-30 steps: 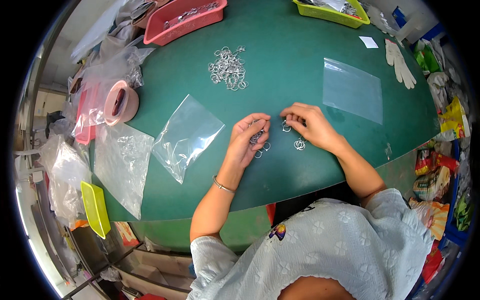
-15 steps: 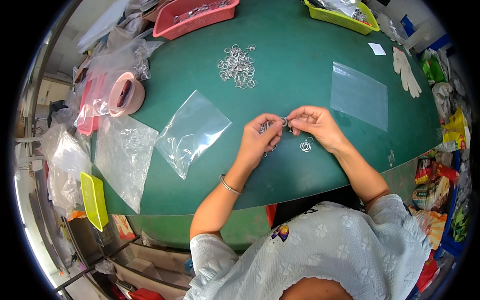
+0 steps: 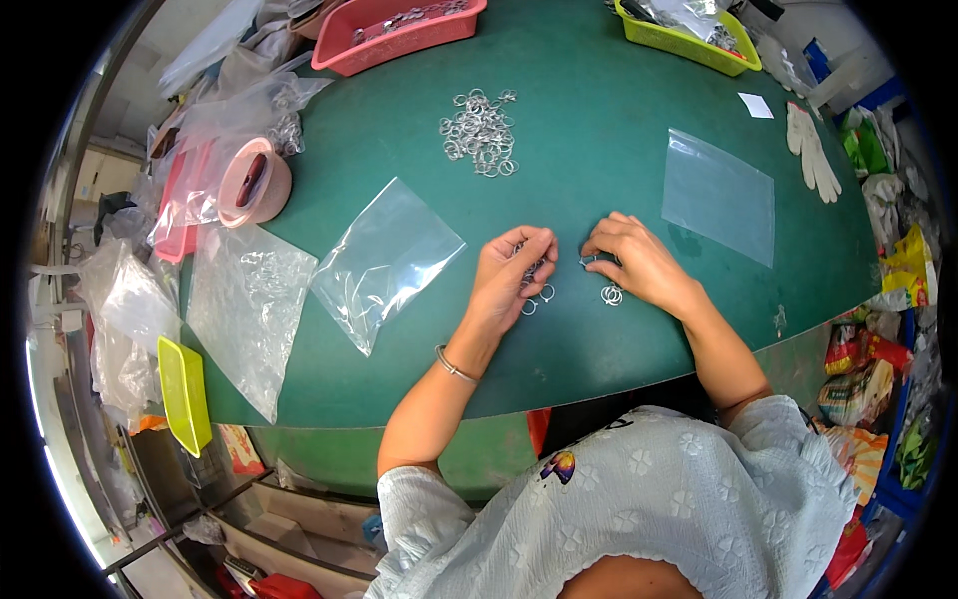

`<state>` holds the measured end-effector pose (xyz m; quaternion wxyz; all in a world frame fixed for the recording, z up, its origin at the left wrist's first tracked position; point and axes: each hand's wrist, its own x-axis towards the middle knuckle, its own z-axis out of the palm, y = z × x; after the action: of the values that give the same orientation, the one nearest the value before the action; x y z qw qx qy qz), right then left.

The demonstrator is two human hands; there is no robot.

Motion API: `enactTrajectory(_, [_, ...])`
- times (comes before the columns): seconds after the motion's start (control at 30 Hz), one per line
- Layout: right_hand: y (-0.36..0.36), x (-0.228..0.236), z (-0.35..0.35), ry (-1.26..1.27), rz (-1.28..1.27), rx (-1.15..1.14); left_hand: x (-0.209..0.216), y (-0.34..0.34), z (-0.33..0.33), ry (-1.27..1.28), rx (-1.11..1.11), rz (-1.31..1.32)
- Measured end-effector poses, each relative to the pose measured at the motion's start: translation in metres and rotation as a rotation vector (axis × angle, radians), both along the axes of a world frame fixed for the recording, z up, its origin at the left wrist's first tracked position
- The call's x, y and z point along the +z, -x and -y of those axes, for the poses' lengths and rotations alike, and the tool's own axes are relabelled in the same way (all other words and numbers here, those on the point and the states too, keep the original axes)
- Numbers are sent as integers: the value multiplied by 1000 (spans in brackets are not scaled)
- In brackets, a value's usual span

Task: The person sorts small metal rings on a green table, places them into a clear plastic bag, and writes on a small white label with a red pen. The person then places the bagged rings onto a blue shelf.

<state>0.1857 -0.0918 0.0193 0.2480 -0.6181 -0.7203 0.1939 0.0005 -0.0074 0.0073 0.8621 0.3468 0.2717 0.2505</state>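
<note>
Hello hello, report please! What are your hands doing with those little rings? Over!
Left hand on small silver metal rings, fingers curled. Right hand pinching a ring, two more beside it. Clear plastic bag lies left, not in the way.

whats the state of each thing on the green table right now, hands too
left hand: curled, fingers down on a few small metal rings
right hand: fingertips pinching a ring on the table
ring pile: loose heap, untouched
clear bag: flat, a few rings inside
second clear bag: flat, looks empty
white glove: lying flat, unworn
pink tray: holding metal parts
</note>
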Motion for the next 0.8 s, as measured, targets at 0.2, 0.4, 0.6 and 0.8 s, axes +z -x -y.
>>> enactTrajectory(0.2, [2, 5, 0, 127, -483, -174, 4, -2, 6, -111, -54, -151])
enactTrajectory(0.4, [-1, -4, 2, 114, -717, -182, 5, -12, 8, -316, -114, -291])
enactTrajectory(0.6, [-2, 12, -14, 62, -504, -83, -4, 12, -7, -50, 18, -75])
enactTrajectory(0.8, [-30, -10, 7, 198, -252, -13, -1, 16, 5, -23, 21, 106])
